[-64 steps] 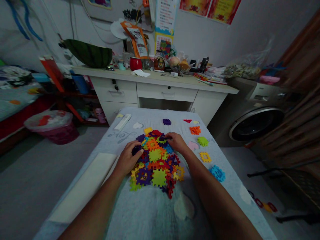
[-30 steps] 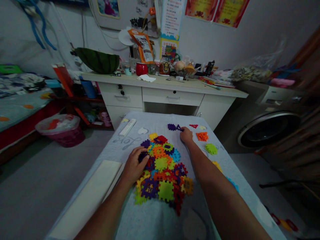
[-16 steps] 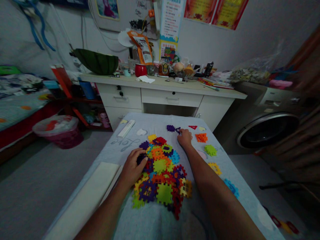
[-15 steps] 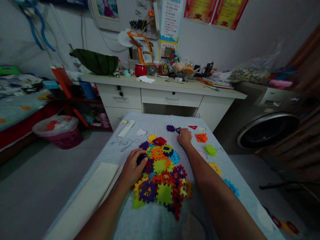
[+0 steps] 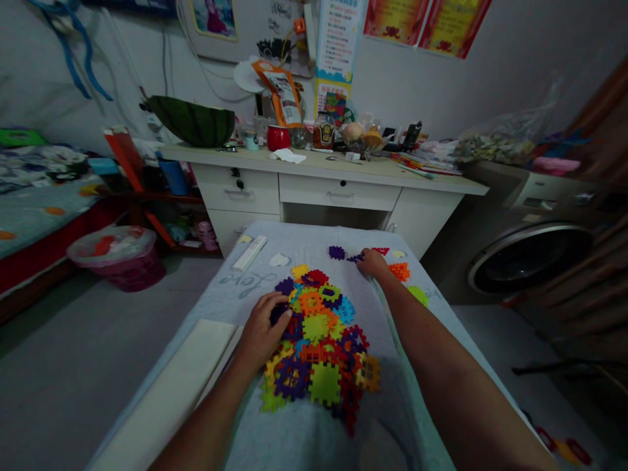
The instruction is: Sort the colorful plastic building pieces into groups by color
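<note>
A pile of colourful notched plastic building pieces [image 5: 316, 327] lies on the cloth-covered table. My left hand [image 5: 262, 327] rests against the pile's left side, thumb and fingers apart around a dark purple piece partly hidden by them. Farther off, near the table's far edge, my right hand [image 5: 373, 263] has its fingertips on a small purple plastic piece [image 5: 355, 258]. Just left of that lies a square purple piece [image 5: 337, 252]. A red triangular piece [image 5: 381, 250], an orange piece [image 5: 400, 271] and a green piece [image 5: 419, 295] sit right of my right hand, the green one partly covered by my forearm.
A white box-like strip [image 5: 250, 254] lies at the table's far left, and a long white board [image 5: 171, 386] along its left edge. Behind stands a white desk [image 5: 314, 167] with a watermelon half [image 5: 193, 122] and jars. A washing machine [image 5: 520, 229] is at right.
My right hand has shifted slightly right, and the small purple piece at its fingertips has moved the same way. My right forearm now covers the yellow and blue pieces. My left hand stays put.
</note>
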A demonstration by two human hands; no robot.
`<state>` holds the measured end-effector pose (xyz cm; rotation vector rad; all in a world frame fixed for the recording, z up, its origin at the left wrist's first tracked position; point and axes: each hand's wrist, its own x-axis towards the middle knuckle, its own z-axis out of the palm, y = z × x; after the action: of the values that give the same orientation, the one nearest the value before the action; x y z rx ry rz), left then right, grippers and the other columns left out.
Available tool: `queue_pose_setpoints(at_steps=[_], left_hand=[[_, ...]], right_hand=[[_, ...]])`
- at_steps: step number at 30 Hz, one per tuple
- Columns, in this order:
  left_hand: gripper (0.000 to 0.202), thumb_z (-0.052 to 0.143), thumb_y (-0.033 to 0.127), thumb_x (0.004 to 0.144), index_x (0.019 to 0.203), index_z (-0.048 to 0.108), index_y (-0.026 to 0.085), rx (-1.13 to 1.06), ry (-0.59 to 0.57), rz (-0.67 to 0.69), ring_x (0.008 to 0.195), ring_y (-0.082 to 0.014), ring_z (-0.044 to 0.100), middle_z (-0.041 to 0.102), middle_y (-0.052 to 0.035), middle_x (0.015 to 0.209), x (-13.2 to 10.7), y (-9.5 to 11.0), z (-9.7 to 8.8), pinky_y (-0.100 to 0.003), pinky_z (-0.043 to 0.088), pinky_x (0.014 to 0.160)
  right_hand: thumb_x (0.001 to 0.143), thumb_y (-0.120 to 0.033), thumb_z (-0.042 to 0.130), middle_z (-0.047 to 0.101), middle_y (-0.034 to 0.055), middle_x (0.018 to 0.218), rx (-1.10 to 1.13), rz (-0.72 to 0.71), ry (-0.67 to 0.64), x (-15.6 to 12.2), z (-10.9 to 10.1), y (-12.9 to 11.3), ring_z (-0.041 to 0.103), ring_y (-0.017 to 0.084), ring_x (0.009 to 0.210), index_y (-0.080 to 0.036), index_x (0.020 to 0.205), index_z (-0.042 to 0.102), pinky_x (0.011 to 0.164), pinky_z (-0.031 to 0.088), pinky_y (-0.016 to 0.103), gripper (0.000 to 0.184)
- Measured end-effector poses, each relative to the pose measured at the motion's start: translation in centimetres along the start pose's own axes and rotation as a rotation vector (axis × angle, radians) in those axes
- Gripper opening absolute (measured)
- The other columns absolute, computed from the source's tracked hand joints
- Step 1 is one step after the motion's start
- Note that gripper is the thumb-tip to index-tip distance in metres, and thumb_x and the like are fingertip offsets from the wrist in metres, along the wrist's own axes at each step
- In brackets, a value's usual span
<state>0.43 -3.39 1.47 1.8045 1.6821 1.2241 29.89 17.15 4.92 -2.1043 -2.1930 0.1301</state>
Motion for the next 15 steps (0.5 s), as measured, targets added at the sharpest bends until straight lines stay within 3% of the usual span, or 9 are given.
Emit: queue_pose_setpoints(at_steps=[8,10,13,15], left_hand=[[0.032,0.054,0.043,0.085,0.105,0.066,0.022,-0.008,0.009,0.003,0.119,-0.0257,0.055,0.06,-0.0088,0.121,0.1,0.2,-0.1,-0.046,0.042,0.107],[0.032,0.054,0.043,0.085,0.106,0.066,0.021,-0.007,0.01,0.002,0.118,-0.0257,0.056,0.06,-0.009,0.121,0.1,0.3,-0.1,-0.045,0.042,0.107],[0.032,0.054,0.042,0.085,0.105,0.066,0.021,-0.005,0.008,0.0,0.118,-0.0258,0.056,0.06,-0.0092,0.121,0.1,0.1,-0.1,-0.046,0.042,0.107],[0.031,0.054,0.042,0.085,0.106,0.066,0.021,-0.007,0.007,0.003,0.118,-0.0258,0.056,0.06,-0.0089,0.121,0.1,0.1,0.0,-0.046,0.042,0.107]], right_hand=[[0.087,-0.035,0.058,0.068,0.0205,0.111,0.192,0.325,0.146,0.1,0.9,-2.5,0.066,0.028,0.102,-0.011,0.117,0.06,0.08,0.049,0.033,0.038],[0.087,-0.035,0.059,0.069,0.0193,0.11,0.23,0.267,0.143,0.2,1.2,-3.2,0.065,0.028,0.103,-0.013,0.112,0.063,0.082,0.049,0.032,0.033],[0.089,-0.023,0.052,0.071,0.0129,0.108,0.264,0.145,0.139,0.3,1.5,-3.4,0.065,0.023,0.105,-0.017,0.103,0.068,0.087,0.046,0.028,0.022],[0.089,-0.014,0.046,0.071,0.011,0.11,0.269,0.14,0.149,0.0,1.7,-3.3,0.063,0.021,0.107,-0.018,0.107,0.069,0.09,0.044,0.027,0.029]])
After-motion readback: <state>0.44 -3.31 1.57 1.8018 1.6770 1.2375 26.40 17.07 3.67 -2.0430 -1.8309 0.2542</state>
